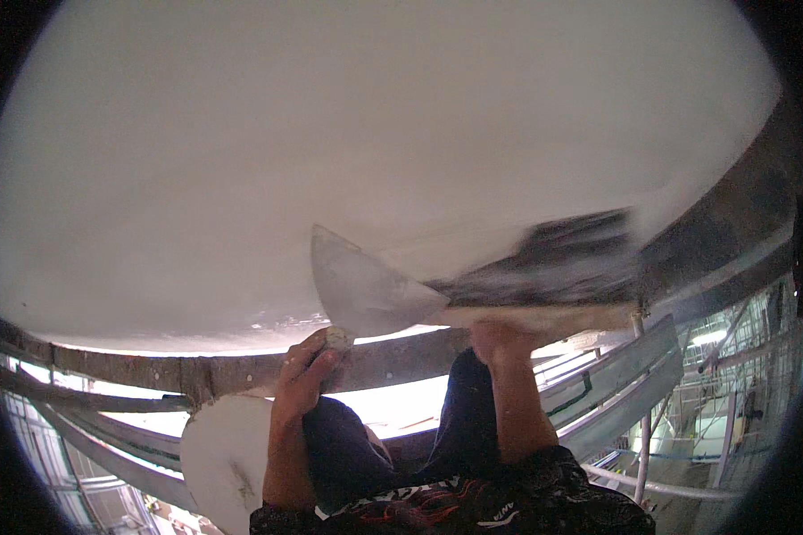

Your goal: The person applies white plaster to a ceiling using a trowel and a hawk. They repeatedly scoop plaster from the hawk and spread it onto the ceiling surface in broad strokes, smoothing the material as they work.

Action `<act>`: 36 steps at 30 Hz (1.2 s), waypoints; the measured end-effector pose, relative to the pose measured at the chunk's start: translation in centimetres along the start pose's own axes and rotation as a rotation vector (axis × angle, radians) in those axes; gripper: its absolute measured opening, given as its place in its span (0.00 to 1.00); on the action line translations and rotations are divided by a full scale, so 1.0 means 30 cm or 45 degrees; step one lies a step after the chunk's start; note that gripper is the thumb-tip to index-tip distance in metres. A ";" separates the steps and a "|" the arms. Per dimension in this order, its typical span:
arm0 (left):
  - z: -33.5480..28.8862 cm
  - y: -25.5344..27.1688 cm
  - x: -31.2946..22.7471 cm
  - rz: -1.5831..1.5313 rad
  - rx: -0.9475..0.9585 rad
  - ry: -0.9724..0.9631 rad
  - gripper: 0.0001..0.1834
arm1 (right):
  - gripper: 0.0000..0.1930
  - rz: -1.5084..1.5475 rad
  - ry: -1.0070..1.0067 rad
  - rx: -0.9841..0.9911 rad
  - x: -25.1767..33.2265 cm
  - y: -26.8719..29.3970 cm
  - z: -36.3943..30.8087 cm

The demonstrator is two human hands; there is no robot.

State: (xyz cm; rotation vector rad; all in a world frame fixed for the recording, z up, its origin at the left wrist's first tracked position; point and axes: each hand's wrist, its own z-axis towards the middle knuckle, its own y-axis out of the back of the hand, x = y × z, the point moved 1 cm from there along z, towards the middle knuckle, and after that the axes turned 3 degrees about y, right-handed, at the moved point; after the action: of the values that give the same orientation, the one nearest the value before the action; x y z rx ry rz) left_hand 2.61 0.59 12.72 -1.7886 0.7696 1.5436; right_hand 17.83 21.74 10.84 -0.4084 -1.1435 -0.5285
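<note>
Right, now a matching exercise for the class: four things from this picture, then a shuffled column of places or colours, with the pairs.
1 Triangular blade
2 Streaked patch
3 Large curved surface
4 Round-edged panel

A Off-white, filling the top
B Pale, beside the left forearm
C Grey, pointed, above the left hand
D Dark, above the right hand

Pairs: 1-C, 2-D, 3-A, 4-B

The left hand (305, 373) grips a grey wedge-shaped blade (364, 287) near its lower edge, the blade raised before a large pale curved surface (384, 125). The right hand (500, 341) is up against a pale edge (544, 315) below a blurred dark patch (562, 259); its grip is unclear. Dark-clothed legs (459, 401) show between the forearms, metal poles (644, 437) at right.
</note>
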 end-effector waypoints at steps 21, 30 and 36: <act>0.191 -0.243 0.133 -0.309 -0.168 -0.076 0.24 | 0.22 -0.996 -0.112 -1.550 0.004 1.619 0.154; 0.192 -0.173 0.127 -0.338 -0.155 -0.050 0.24 | 0.32 -1.088 0.200 -1.206 -0.063 1.785 0.397; 0.174 -0.112 0.123 -0.422 -0.036 -0.144 0.19 | 0.34 -0.859 0.308 -1.047 -0.144 1.429 0.387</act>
State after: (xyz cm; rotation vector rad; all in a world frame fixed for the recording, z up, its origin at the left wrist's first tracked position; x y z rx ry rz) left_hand 2.53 6.68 8.87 -1.7297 0.3755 1.4234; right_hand 33.07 63.67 9.41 -0.6348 -0.7660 -1.6166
